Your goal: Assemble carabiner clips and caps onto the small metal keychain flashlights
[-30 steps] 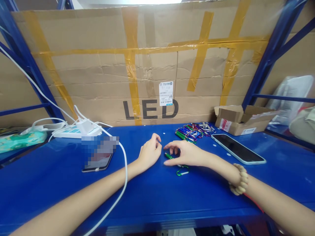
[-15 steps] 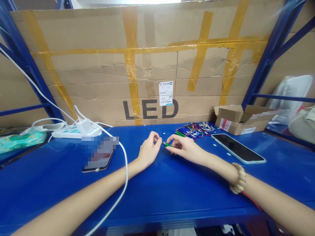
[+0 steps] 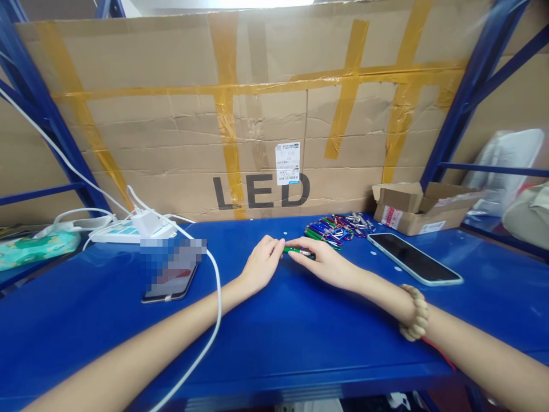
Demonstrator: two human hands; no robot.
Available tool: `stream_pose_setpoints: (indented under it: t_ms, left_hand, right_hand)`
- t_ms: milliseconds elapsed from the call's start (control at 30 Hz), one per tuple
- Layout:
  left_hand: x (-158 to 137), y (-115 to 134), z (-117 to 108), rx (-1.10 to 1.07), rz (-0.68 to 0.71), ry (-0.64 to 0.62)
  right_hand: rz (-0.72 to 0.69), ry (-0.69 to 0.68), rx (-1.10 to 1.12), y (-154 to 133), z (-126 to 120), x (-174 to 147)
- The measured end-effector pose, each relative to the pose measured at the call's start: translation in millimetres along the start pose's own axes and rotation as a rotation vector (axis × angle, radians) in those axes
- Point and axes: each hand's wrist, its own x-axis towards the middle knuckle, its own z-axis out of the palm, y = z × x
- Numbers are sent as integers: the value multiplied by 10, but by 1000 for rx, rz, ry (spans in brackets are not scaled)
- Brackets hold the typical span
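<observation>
From my end I see the right hand (image 3: 323,260) grasping a green tube (image 3: 294,250) over the middle of the blue shelf (image 3: 274,337). The left hand (image 3: 261,264) meets its left end; I cannot tell whether it grips. A multicoloured pile (image 3: 329,231) lies farther right.

Green metal tube (image 3: 298,250) partly covered by right hand (image 3: 323,260); its far end lost at left hand (image 3: 262,263)'s fingertips; smartphone (image 3: 175,284) at left mostly pixelated; barcode label (image 3: 288,164) print illegible; white cable (image 3: 218,286) cut off at bottom edge.
</observation>
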Motion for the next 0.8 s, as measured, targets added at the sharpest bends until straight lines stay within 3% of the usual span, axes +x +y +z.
stream_pose_setpoints:
  t_ms: [100, 233, 533, 800]
  left_hand:
    - [1, 19, -17, -51, 22, 56]
    - [-8, 33, -30, -125, 52, 104]
    - [62, -132, -23, -500, -93, 346]
    - [14, -56, -50, -609, 82, 273]
  right_hand:
    - [89, -56, 169, -40, -7, 3]
    - [135, -134, 218, -79, -32, 6]
    - [135, -85, 175, -24, -40, 9]
    - [107, -121, 66, -19, -20, -3]
